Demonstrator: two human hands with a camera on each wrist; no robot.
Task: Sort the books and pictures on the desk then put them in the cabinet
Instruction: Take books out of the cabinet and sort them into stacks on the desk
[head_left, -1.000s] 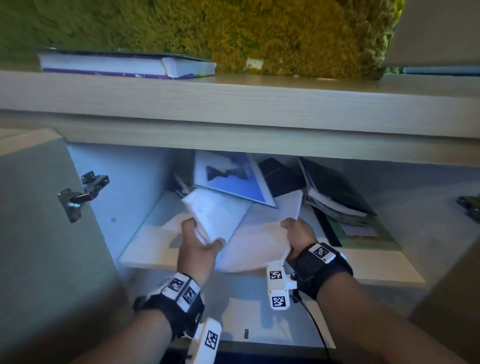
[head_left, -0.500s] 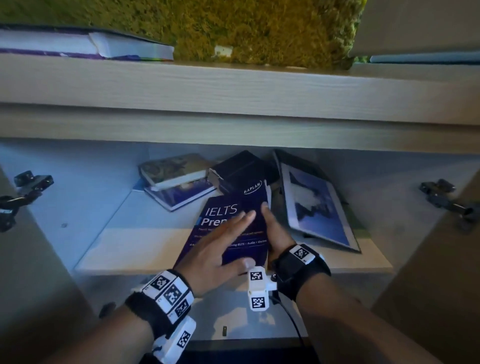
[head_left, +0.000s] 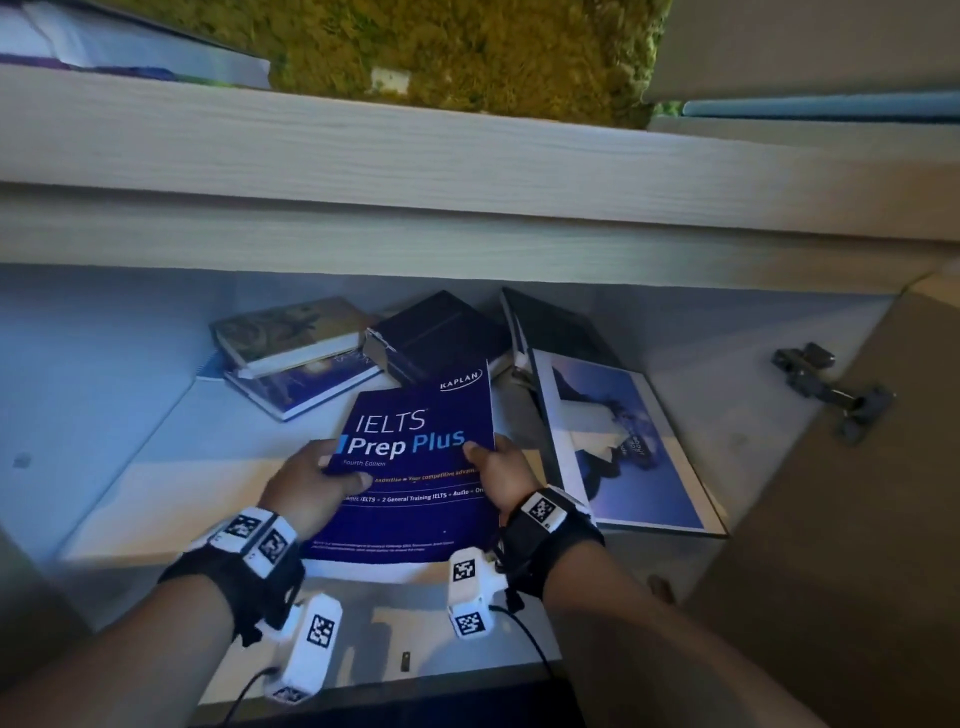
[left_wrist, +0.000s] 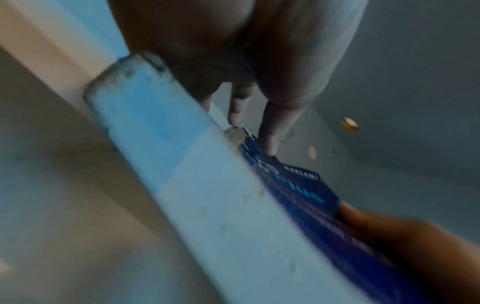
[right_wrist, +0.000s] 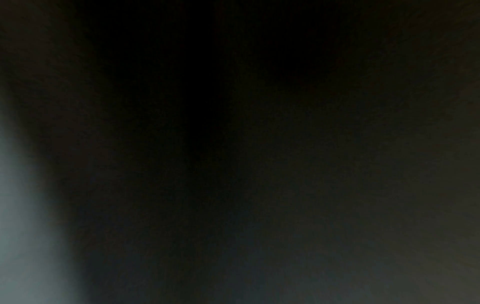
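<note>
Both hands clamp the IELTS book (head_left: 415, 467) btwn them, left hand (head_left: 306, 480) & right hand (head_left: 498, 475) equally near, its long axis pointing front-to-back into the cabinet shelf (head_left: 145, 483), near end overhanging.

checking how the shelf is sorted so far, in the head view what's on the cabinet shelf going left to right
stack of two books → black box → blue IELTS book, held by the left hand and right hand → blue picture lying flat on the right
</note>
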